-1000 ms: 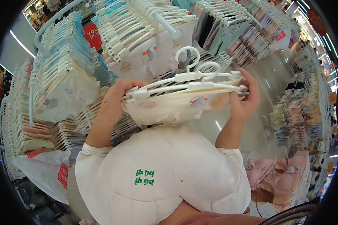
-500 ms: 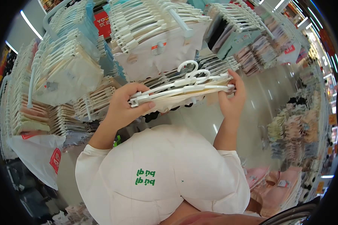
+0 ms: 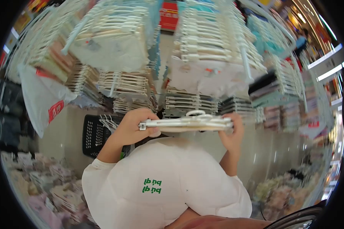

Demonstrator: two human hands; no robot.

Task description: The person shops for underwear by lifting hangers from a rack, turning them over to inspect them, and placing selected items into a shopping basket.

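A small stack of white clip hangers (image 3: 187, 123), with pale garments clipped to it, is held level across my body at chest height. My left hand (image 3: 135, 128) is closed around the left end, thumb in front. At the other end, my right hand (image 3: 232, 133) grips the clips with bent fingers. Hooks on the hangers point away from me toward the racks. The garments show only as thin cream edges under the bars. Straight ahead, a rack of pale underwear (image 3: 218, 78) on white hangers faces me.
Another hanging row of pale garments (image 3: 109, 53) is at the left. A black perforated basket (image 3: 93, 133) with loose white hangers (image 3: 109, 122) stands below my left arm. A white bag (image 3: 40, 99) with a red label hangs at far left. A person (image 3: 302, 40) stands in the far right background.
My view has turned right, so the racks appear shifted and the black basket shows. The hangers have come lower and nearer my chest, now more level. Both hands still hold them.
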